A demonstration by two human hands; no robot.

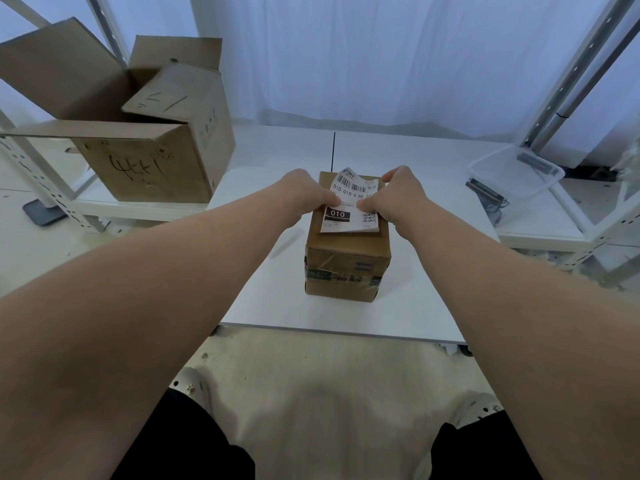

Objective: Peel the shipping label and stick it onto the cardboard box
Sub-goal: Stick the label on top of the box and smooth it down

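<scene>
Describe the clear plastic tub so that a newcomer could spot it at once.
From the white table in the middle, look right to the white shelf. The shallow clear plastic tub sits towards its back. It alone is see-through; the dark object by its near corner is opaque.

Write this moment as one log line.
left hand: pinches shipping label | right hand: pinches label | label: over cardboard box top, far end lifted

I see my left hand (306, 195) and right hand (398, 195) pinching the shipping label (349, 202) over the cardboard box (346, 268), its near edge curling above the box top.
</scene>
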